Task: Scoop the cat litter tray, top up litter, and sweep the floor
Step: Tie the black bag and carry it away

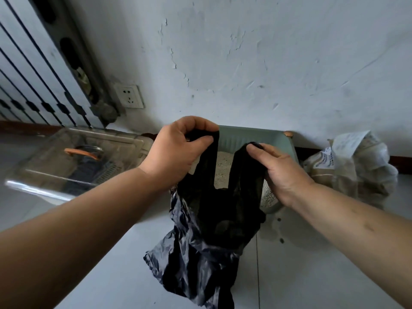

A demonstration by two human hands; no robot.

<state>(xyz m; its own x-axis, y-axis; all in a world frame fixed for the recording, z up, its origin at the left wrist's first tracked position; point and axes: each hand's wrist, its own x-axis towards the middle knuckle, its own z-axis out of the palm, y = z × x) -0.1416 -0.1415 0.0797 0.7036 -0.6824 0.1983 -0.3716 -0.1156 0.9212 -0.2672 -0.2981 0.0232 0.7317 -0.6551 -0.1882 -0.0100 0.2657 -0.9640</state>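
Note:
A black plastic bag (214, 230) hangs in front of me, held up by its two handle loops. My left hand (178, 150) pinches the left loop and my right hand (278, 168) pinches the right loop. Behind the bag a green litter tray (249, 137) stands on the floor against the wall, with pale litter (220, 168) showing between the loops. The bag hides most of the tray.
A clear plastic box (73, 161) with an orange handle lies on the floor at the left. A crumpled sack (356, 170) sits right of the tray. A wall socket (130, 95) and a radiator (38, 76) are at the left. A few litter grains lie on the pale tiled floor (312, 264).

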